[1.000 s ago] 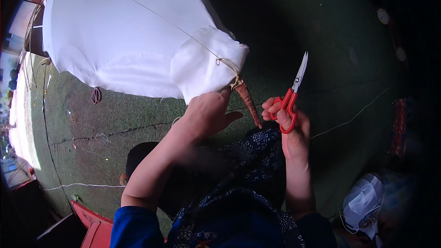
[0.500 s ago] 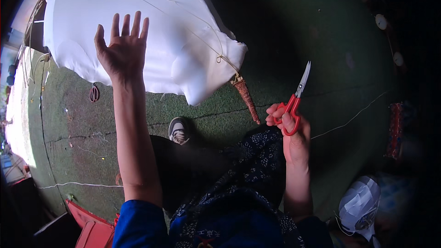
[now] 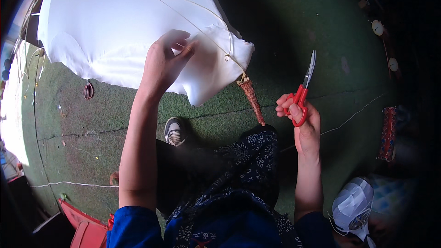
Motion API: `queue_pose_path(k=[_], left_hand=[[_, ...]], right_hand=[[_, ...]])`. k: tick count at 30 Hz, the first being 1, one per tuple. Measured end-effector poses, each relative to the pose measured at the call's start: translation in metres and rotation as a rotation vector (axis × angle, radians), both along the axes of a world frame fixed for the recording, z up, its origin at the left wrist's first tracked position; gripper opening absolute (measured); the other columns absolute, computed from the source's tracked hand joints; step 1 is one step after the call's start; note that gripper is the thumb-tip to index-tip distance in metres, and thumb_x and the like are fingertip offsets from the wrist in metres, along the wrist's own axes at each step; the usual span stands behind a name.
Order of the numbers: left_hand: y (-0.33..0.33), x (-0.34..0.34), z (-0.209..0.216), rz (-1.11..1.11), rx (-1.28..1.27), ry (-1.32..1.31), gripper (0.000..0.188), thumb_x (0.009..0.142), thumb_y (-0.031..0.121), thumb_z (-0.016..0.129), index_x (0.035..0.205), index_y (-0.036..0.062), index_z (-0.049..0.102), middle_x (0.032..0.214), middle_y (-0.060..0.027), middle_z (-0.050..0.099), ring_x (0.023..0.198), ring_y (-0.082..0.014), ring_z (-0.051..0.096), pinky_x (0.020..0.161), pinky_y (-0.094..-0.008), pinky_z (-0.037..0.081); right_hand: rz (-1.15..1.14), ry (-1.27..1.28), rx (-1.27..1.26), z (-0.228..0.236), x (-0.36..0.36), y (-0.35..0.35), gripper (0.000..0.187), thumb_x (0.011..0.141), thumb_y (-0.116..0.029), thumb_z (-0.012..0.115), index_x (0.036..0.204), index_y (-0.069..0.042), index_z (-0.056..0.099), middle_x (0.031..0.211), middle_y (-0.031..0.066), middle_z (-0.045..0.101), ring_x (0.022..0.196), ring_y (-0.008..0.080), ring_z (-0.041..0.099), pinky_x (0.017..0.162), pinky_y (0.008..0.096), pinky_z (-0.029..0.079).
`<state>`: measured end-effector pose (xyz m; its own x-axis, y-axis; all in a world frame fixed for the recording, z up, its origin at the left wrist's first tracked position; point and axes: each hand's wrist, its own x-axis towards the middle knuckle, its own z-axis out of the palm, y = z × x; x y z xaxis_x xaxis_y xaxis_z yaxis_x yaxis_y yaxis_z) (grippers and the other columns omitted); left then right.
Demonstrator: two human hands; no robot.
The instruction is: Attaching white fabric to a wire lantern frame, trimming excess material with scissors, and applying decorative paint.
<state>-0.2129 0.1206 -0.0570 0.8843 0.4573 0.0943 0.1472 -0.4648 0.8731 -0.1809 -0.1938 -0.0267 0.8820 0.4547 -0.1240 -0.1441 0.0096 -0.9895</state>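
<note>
A large sheet of white cloth [image 3: 115, 41], smooth on top with loose, ragged near edges, fills the upper left. My left hand [image 3: 166, 62] is over its near right part, fingers bent and thumb apart, with nothing seen in it. Whether it touches the cloth I cannot tell. A thin pale cord [image 3: 188, 21] runs across the cloth to a knotted loop. From the cloth's right corner sticks out a tapered handle [image 3: 251, 98] wound with brown twine. Off to the right, my right hand [image 3: 307, 121] grips red-handled scissors [image 3: 301, 98] by their loops, blades together and pointing up.
Green carpet [image 3: 229, 121] with dark seams covers the floor. A second pair of scissors [image 3: 88, 90] lies near the cloth's lower edge. A white papered form [image 3: 353, 204] stands at the lower right, a red object [image 3: 94, 232] at the lower left. My shoe [image 3: 174, 131] shows below the cloth.
My left hand has moved right across the cloth, and its spread fingers have bent. My right hand with the scissors has shifted slightly right and up in view.
</note>
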Motion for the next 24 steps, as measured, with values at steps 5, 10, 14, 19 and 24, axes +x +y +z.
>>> queue_pose_path(k=[5, 10, 14, 19, 24], left_hand=[[-0.007, 0.002, 0.009, -0.108, 0.139, 0.06, 0.03, 0.082, 0.022, 0.07, 0.102, -0.0001, 0.066, 0.085, -0.0109, 0.068, 0.081, -0.0166, 0.064, 0.077, -0.0324, 0.05], [-0.015, 0.011, 0.006, -0.064, -0.056, -0.104, 0.022, 0.085, 0.016, 0.066, 0.1, -0.0004, 0.066, 0.088, -0.0098, 0.069, 0.085, -0.0158, 0.065, 0.079, -0.03, 0.05], [-0.017, 0.021, -0.004, -0.087, -0.104, -0.22, 0.018, 0.082, -0.005, 0.056, 0.097, -0.0003, 0.066, 0.089, -0.01, 0.068, 0.085, -0.0151, 0.063, 0.077, -0.0291, 0.05], [-0.015, 0.034, -0.007, -0.082, -0.322, -0.235, 0.019, 0.083, -0.004, 0.055, 0.098, -0.0025, 0.066, 0.09, -0.0096, 0.069, 0.085, -0.0143, 0.063, 0.079, -0.0281, 0.05], [-0.019, 0.042, 0.0, -0.096, -0.328, -0.224, 0.019, 0.087, 0.013, 0.066, 0.101, 0.0005, 0.068, 0.087, -0.0066, 0.07, 0.077, -0.0097, 0.063, 0.071, -0.0242, 0.051]], right_hand=[[0.068, -0.082, 0.028, 0.005, 0.016, 0.015, 0.019, 0.088, -0.021, 0.063, 0.094, -0.003, 0.064, 0.1, 0.009, 0.063, 0.087, 0.0125, 0.058, 0.076, 0.0266, 0.045], [0.113, -0.15, 0.001, 0.011, 0.042, 0.034, 0.025, 0.089, -0.025, 0.062, 0.103, -0.005, 0.065, 0.113, 0.0098, 0.062, 0.089, 0.0101, 0.059, 0.071, 0.0232, 0.045], [0.154, -0.182, 0.022, 0.014, 0.062, 0.052, 0.031, 0.088, -0.03, 0.063, 0.104, -0.004, 0.064, 0.12, 0.0136, 0.059, 0.084, 0.0099, 0.062, 0.063, 0.02, 0.044], [0.271, -0.087, -0.08, 0.027, 0.077, 0.07, 0.041, 0.086, -0.037, 0.065, 0.107, -0.001, 0.062, 0.095, 0.0076, 0.063, 0.073, 0.0091, 0.062, 0.056, 0.0188, 0.042], [0.301, -0.096, -0.16, 0.026, 0.094, 0.068, 0.043, 0.086, -0.039, 0.065, 0.106, -0.001, 0.062, 0.087, 0.003, 0.062, 0.069, 0.0077, 0.059, 0.052, 0.0188, 0.04]])
